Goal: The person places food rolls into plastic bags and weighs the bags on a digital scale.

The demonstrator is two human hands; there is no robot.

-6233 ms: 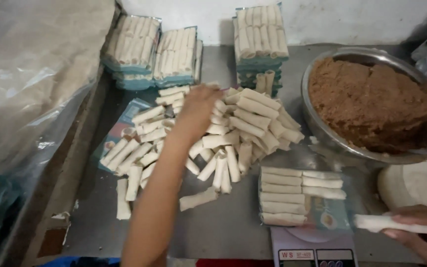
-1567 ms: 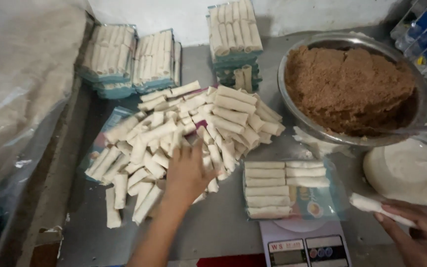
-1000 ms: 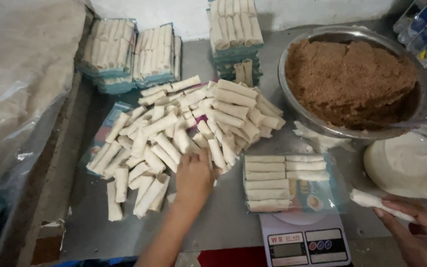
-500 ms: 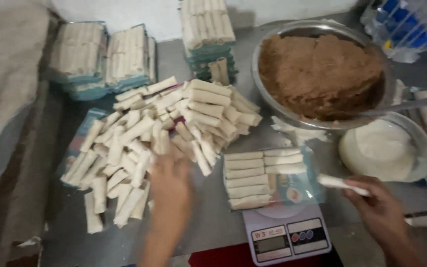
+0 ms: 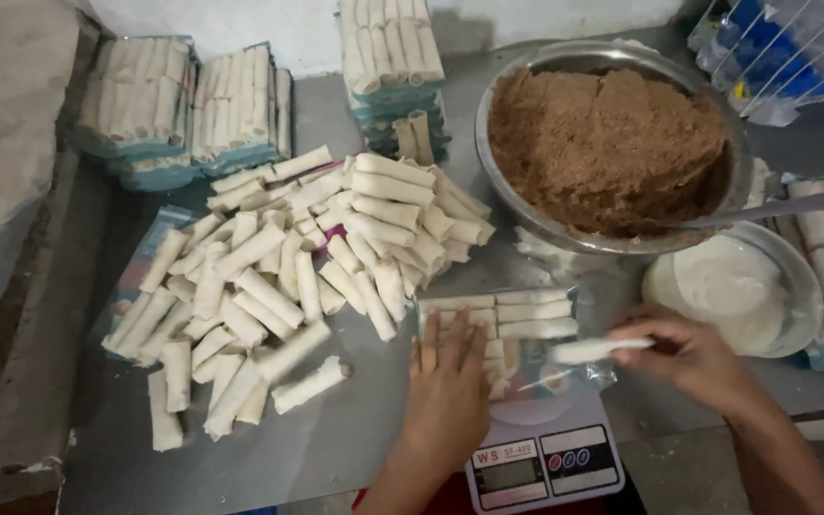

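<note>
On the grey counter (image 5: 364, 448), head view: left hand (image 5: 448, 381) lies flat, fingers spread, pressing pale rolled pastry sticks (image 5: 512, 315) in a clear bag on the white digital scale (image 5: 541, 463). Right hand (image 5: 689, 355) pinches one more roll (image 5: 598, 349). Several filled packs (image 5: 183, 110) are stacked; a loose heap of rolls (image 5: 278, 277) is unpacked; the steel bowl of brown filling (image 5: 607, 143) looks nearly full.

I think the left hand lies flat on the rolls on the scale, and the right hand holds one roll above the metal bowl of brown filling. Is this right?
Not quite. In the head view the right hand holds its roll beside the scale, below the metal bowl, not above it. The left hand does lie flat on the rolls there.
</note>
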